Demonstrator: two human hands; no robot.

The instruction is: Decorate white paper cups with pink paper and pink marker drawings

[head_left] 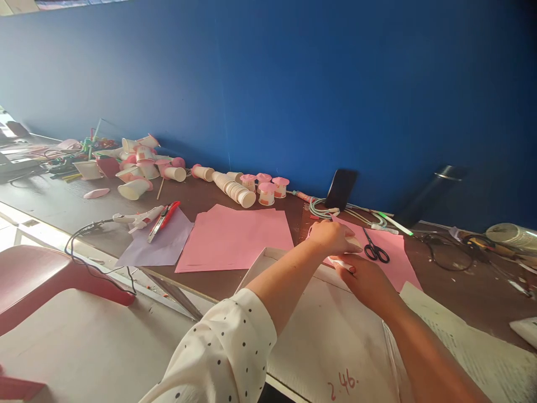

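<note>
My left hand [331,236] is curled around a small white paper cup [353,243], holding it down on a pink paper sheet [396,254]. My right hand [364,278] lies just below it, fingers pinched on a white pen-like object [340,262] that rests against the pink sheet. Black scissors [376,251] lie on the same sheet just right of the cup. Both forearms reach over a shallow white cardboard box lid [335,336].
A stack of pink sheets [235,238] and a lilac sheet [161,243] with a red utility knife [163,220] and a glue gun [136,218] lie to the left. Paper cups [232,189] and small pink-roofed cup houses [266,193] line the blue wall. A phone [340,189], cables [335,211] and a red chair [46,277] are nearby.
</note>
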